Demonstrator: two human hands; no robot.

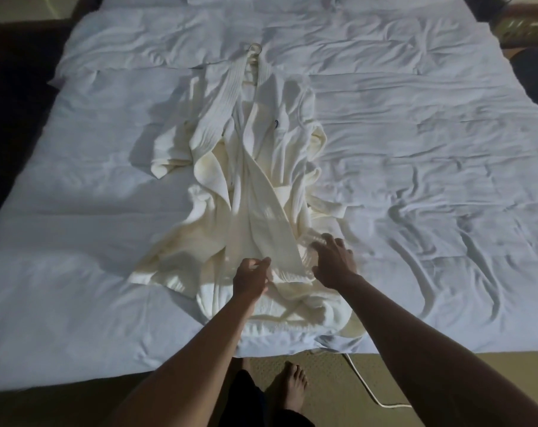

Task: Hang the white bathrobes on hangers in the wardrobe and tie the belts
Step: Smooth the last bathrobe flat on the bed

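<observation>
A cream-white bathrobe [255, 167] lies spread lengthwise on the bed, collar at the far end, where the hook of a hanger [255, 48] pokes out. Its front panels overlap down the middle, and a strip of belt [323, 208] trails off to the right at waist height. My left hand [250, 277] is over the lower front panel, thumb and fingers curled at the cloth's edge. My right hand [334, 260] is blurred, with its fingers spread over the robe's lower right side.
The bed [415, 149] is covered in rumpled white sheets that fill most of the view. A white cord [366, 386] runs over the olive carpet by my bare foot [289, 386]. Dark furniture stands at the far right corner.
</observation>
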